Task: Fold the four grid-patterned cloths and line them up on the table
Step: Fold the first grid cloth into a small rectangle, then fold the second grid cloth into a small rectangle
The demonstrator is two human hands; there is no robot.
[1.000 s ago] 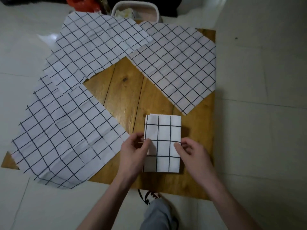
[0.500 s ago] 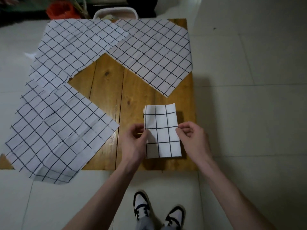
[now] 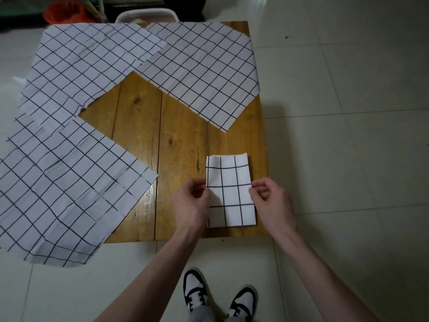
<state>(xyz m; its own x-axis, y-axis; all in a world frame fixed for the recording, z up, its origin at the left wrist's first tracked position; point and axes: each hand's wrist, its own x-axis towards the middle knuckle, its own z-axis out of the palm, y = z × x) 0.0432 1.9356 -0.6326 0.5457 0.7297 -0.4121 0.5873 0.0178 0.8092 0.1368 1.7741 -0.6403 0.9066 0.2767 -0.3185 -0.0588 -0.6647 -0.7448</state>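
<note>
A folded white cloth with a black grid lies near the front right corner of the wooden table. My left hand pinches its left edge and my right hand pinches its right edge, about halfway along. Three unfolded grid cloths lie spread out: one at the front left hanging over the table's edge, one at the back left, one at the back right.
A white basket and a red bag sit on the floor behind the table. Pale floor tiles surround the table. My two shoes stand in front of the table's near edge.
The camera view has pulled back and tilted, so the table sits farther away and my shoes show. Both hands stay pinched on the folded cloth's sides, which has shifted slightly toward the right front corner.
</note>
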